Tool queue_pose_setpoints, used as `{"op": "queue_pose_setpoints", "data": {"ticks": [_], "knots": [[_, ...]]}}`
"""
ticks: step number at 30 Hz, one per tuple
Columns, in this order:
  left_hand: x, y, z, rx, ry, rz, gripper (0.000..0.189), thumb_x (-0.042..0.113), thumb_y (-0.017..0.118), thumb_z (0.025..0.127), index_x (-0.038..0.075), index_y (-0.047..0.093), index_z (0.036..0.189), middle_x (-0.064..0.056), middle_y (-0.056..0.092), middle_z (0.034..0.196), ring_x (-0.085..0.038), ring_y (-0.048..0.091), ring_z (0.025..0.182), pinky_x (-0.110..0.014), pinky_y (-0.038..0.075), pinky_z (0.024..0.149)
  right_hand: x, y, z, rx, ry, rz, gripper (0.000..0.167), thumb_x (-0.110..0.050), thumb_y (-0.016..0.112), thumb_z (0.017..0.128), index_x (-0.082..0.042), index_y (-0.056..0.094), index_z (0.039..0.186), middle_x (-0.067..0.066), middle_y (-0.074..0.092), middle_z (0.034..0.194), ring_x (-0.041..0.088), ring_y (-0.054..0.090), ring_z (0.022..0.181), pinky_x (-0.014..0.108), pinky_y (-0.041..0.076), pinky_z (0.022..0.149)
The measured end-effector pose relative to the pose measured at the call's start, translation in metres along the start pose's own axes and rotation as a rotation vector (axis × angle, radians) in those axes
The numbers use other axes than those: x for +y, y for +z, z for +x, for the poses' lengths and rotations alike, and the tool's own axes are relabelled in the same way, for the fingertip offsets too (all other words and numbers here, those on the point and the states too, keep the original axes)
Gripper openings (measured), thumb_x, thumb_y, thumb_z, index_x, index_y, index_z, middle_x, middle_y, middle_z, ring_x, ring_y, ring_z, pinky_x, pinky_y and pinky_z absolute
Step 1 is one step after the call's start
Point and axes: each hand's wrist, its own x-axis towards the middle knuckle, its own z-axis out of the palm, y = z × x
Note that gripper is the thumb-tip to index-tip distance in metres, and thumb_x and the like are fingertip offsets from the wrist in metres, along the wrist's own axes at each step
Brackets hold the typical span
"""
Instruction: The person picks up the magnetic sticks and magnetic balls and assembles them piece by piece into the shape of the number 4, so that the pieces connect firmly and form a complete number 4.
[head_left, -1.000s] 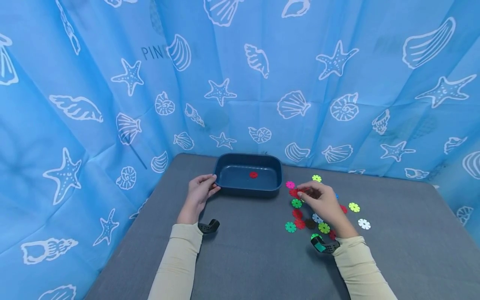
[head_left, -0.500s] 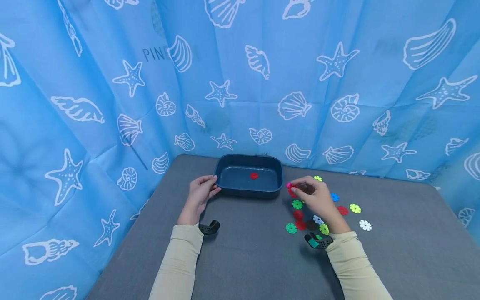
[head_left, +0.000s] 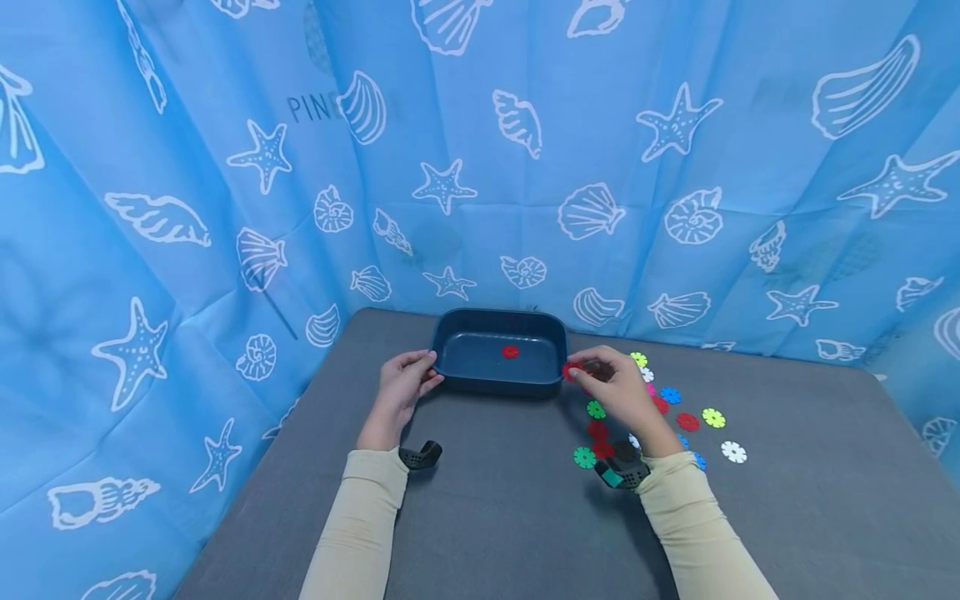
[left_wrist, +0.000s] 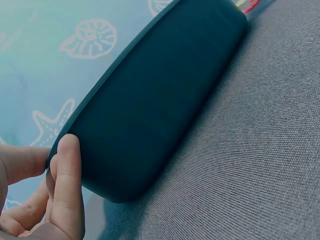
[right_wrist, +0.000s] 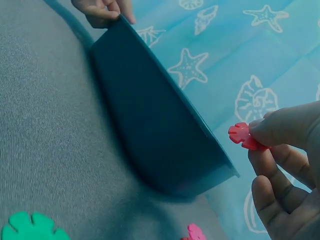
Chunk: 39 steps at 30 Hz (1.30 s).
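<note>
A dark blue rectangular bin [head_left: 495, 387] stands on the table, and one red notched disc [head_left: 510, 352] lies inside it. My left hand [head_left: 401, 390] pinches the bin's rim at the near left corner; the left wrist view shows fingertips against its outer wall. Between thumb and fingers my right hand [head_left: 617, 392] holds another red notched disc [right_wrist: 241, 134], raised beside the bin's right end. Below the right hand and forearm, several loose discs lie on the cloth, some partly hidden, among them a green disc [head_left: 584, 457] and a yellow disc [head_left: 713, 417].
A grey cloth [head_left: 495, 508] covers the table. The blue curtain [head_left: 480, 242] with white shell prints hangs directly behind it. Farther right lie a white disc [head_left: 734, 452] and a blue disc [head_left: 671, 395]. Each wrist wears a dark strap.
My right hand has moved left from above the loose discs to the bin's right end, carrying the red disc. The left hand stays on the rim.
</note>
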Motion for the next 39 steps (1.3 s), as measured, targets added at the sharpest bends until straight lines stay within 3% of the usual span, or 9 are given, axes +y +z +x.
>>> {"op": "queue_pose_setpoints", "data": {"ticks": [6, 21, 39], "knots": [[0.001, 0.0, 0.0, -0.002, -0.002, -0.002, 0.034, 0.021, 0.072, 0.104, -0.001, 0.065, 0.13, -0.01, 0.06, 0.107, -0.015, 0.065, 0.088, -0.027, 0.066, 0.088, -0.003, 0.006, 0.004, -0.012, 0.007, -0.013, 0.022, -0.014, 0.074, 0.101, -0.003, 0.075, 0.121, 0.017, 0.075, 0.114, 0.023, 0.07, 0.091, 0.019, 0.057, 0.075], [0.0, 0.0, 0.0, 0.013, 0.001, -0.011, 0.032, 0.021, 0.073, 0.103, 0.001, 0.067, 0.128, -0.012, 0.061, 0.11, -0.015, 0.066, 0.088, -0.027, 0.066, 0.087, -0.005, 0.015, 0.014, -0.035, -0.003, 0.004, 0.022, -0.011, 0.075, 0.101, -0.001, 0.075, 0.12, 0.016, 0.077, 0.107, 0.02, 0.067, 0.084, 0.021, 0.056, 0.071], [0.0, 0.001, 0.001, 0.022, -0.007, -0.002, 0.031, 0.02, 0.073, 0.103, 0.002, 0.067, 0.128, -0.014, 0.062, 0.112, -0.015, 0.066, 0.089, -0.026, 0.066, 0.087, -0.002, 0.015, 0.016, -0.034, 0.001, -0.002, 0.019, -0.015, 0.074, 0.101, -0.006, 0.076, 0.117, 0.014, 0.075, 0.113, 0.024, 0.069, 0.096, 0.02, 0.058, 0.08]]}}
